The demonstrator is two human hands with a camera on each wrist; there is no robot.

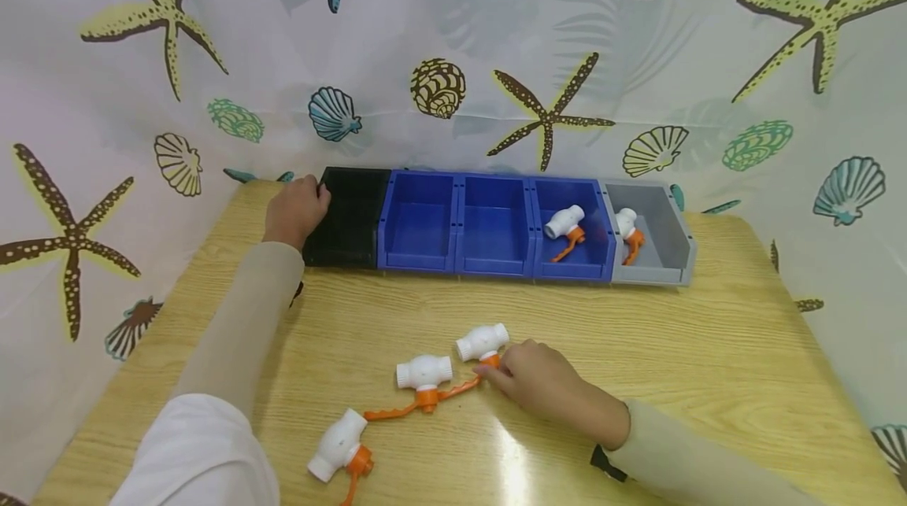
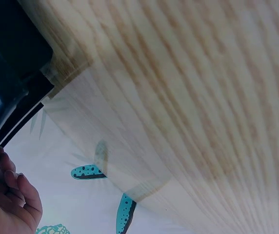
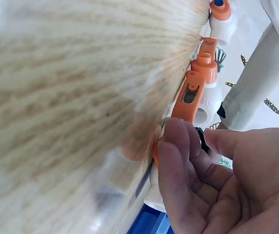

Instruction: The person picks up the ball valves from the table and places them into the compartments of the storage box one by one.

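Note:
My left hand grips the left rim of a black bin; in the left wrist view its curled fingers are at the bin's edge. Low over the table, my right hand pinches a white ball valve at its orange handle, partly hidden by the fingers. The right wrist view shows the curled fingers in front of that valve. Left of it lies a second ball valve, its handle pointing left. Another ball valve lies nearer the front, its handle cut off by the frame.
Right of the black bin stand three joined blue bins and a grey bin. One ball valve lies in the rightmost blue bin, another ball valve in the grey bin. A patterned curtain hangs behind the wooden table.

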